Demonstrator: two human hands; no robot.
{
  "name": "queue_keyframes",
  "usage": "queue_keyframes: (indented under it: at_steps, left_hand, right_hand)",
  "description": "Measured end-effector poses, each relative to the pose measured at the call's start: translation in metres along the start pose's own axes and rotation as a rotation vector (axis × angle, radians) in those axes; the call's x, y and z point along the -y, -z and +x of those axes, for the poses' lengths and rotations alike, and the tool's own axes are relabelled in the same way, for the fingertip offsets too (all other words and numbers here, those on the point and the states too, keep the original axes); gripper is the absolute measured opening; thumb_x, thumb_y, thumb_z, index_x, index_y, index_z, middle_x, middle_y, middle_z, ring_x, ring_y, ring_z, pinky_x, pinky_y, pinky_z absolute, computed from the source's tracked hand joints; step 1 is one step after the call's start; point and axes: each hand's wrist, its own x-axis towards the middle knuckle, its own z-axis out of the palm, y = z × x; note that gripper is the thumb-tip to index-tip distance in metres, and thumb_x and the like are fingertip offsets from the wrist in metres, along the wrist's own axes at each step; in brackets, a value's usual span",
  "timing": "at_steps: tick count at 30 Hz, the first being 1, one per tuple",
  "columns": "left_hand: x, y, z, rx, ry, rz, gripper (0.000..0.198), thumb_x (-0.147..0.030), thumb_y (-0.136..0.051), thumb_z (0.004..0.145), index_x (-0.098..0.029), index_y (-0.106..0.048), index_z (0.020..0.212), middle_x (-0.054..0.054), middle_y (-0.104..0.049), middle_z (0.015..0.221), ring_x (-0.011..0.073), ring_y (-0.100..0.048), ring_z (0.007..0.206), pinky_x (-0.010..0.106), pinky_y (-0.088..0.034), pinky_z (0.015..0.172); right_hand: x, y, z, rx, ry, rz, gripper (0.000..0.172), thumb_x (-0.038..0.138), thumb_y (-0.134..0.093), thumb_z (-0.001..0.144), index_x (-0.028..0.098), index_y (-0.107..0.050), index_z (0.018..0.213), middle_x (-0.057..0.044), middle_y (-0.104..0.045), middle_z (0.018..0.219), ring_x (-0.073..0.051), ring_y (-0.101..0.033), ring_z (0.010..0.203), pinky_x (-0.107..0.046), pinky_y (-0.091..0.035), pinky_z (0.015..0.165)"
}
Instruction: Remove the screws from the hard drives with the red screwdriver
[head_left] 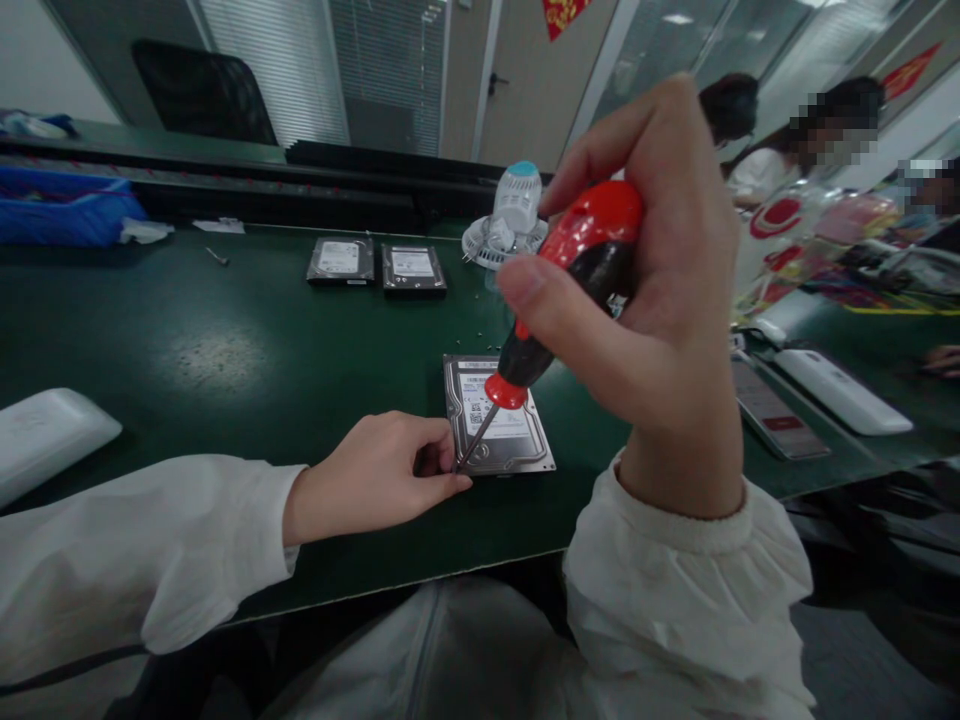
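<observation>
A hard disk drive [510,430] with a white label lies flat on the green table in front of me. My right hand [667,260] is wrapped around the red and black handle of a screwdriver [600,220], held tilted above the drive. Its thin shaft slants down to the drive's near left corner. At that same corner, my left hand [382,465] grips the drive's edge, thumb along the near side and fingers curled; the screwdriver tip is beside the fingertips and partly hidden. Several tiny screws [489,347] lie just behind the drive.
Two more hard drives [341,260] sit farther back, left of a small white fan [517,205]. A blue bin [64,205] stands at the far left, a white device [56,440] nearer. On the right are a phone [776,405] and a white case [844,390]. People sit beyond.
</observation>
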Motion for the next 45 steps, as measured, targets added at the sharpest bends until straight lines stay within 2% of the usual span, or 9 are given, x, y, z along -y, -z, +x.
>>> queue_keyframes:
  at_steps: [8, 14, 19, 22, 25, 31, 36, 41, 45]
  left_hand:
    - [0.005, -0.001, 0.001, -0.007, -0.021, -0.062, 0.025, -0.043, -0.071, 0.083, -0.022, -0.058, 0.077, -0.007, -0.062, 0.072, 0.0119, -0.057, 0.062, 0.026, -0.040, 0.057]
    - [0.005, -0.001, 0.000, 0.006, -0.025, -0.077, 0.023, -0.041, -0.070, 0.084, -0.022, -0.060, 0.077, -0.007, -0.063, 0.070, 0.0113, -0.058, 0.061, 0.025, -0.039, 0.056]
    - [0.005, -0.002, 0.000, -0.001, -0.029, -0.090, 0.023, -0.040, -0.071, 0.084, -0.021, -0.061, 0.076, -0.007, -0.063, 0.069, 0.0110, -0.058, 0.061, 0.025, -0.039, 0.057]
    - [0.006, -0.002, 0.000, 0.003, -0.027, -0.102, 0.023, -0.040, -0.071, 0.084, -0.021, -0.060, 0.075, -0.007, -0.062, 0.068, 0.0105, -0.057, 0.060, 0.024, -0.040, 0.056]
    - [0.006, -0.002, 0.001, 0.011, -0.023, -0.115, 0.024, -0.041, -0.070, 0.084, -0.021, -0.060, 0.076, -0.007, -0.062, 0.068, 0.0106, -0.057, 0.060, 0.024, -0.040, 0.055]
    - [0.005, -0.002, 0.001, 0.010, -0.018, -0.094, 0.024, -0.041, -0.070, 0.083, -0.021, -0.060, 0.076, -0.006, -0.063, 0.069, 0.0111, -0.057, 0.061, 0.024, -0.039, 0.056]
    - [0.004, -0.001, 0.001, 0.020, -0.028, -0.105, 0.024, -0.042, -0.069, 0.084, -0.021, -0.060, 0.077, -0.005, -0.064, 0.071, 0.0116, -0.058, 0.062, 0.024, -0.040, 0.056]
    - [0.006, -0.002, 0.001, 0.011, -0.023, -0.098, 0.024, -0.041, -0.070, 0.084, -0.021, -0.059, 0.076, -0.006, -0.063, 0.070, 0.0113, -0.058, 0.061, 0.024, -0.040, 0.057]
    - [0.007, -0.002, 0.000, 0.012, -0.034, -0.106, 0.024, -0.041, -0.070, 0.084, -0.021, -0.059, 0.076, -0.006, -0.063, 0.069, 0.0108, -0.057, 0.060, 0.024, -0.040, 0.056]
  right_hand:
    - [0.000, -0.002, 0.000, -0.022, -0.053, 0.140, 0.028, 0.039, -0.066, 0.081, 0.020, -0.051, 0.096, -0.004, -0.051, 0.100, -0.009, -0.048, 0.084, -0.024, -0.048, 0.067]
    - [0.003, -0.001, -0.001, 0.027, 0.009, 0.223, 0.032, 0.033, -0.065, 0.082, 0.011, -0.056, 0.103, -0.003, -0.050, 0.101, -0.005, -0.044, 0.079, -0.022, -0.041, 0.063]
    - [0.006, 0.000, -0.001, -0.014, -0.009, 0.225, 0.022, 0.022, -0.070, 0.079, 0.015, -0.058, 0.096, 0.004, -0.048, 0.087, -0.002, -0.039, 0.068, -0.022, -0.032, 0.058]
    - [0.007, 0.004, -0.001, -0.004, 0.038, 0.179, 0.017, 0.029, -0.062, 0.083, 0.018, -0.061, 0.095, 0.000, -0.054, 0.088, -0.007, -0.043, 0.072, -0.026, -0.040, 0.067]
    - [0.007, 0.005, -0.002, 0.040, -0.023, 0.094, 0.029, 0.039, -0.049, 0.090, 0.016, -0.065, 0.097, -0.004, -0.057, 0.091, -0.013, -0.047, 0.081, -0.031, -0.045, 0.079]
    - [0.007, 0.002, -0.001, -0.099, 0.011, 0.093, 0.013, 0.029, -0.064, 0.085, 0.016, -0.064, 0.084, 0.000, -0.059, 0.079, -0.007, -0.045, 0.069, -0.026, -0.041, 0.069]
    - [0.011, 0.010, -0.001, 0.056, -0.043, 0.099, 0.030, 0.029, -0.051, 0.089, 0.016, -0.072, 0.105, -0.001, -0.070, 0.096, -0.012, -0.056, 0.079, -0.031, -0.049, 0.078]
    - [0.014, 0.004, -0.003, -0.139, -0.025, 0.167, 0.021, 0.032, -0.065, 0.086, 0.019, -0.076, 0.099, 0.002, -0.074, 0.092, -0.010, -0.063, 0.079, -0.026, -0.052, 0.075]
    - [0.010, -0.001, -0.004, -0.086, -0.008, 0.218, 0.033, 0.026, -0.052, 0.090, 0.018, -0.075, 0.111, 0.001, -0.075, 0.107, -0.014, -0.068, 0.097, -0.028, -0.055, 0.091]
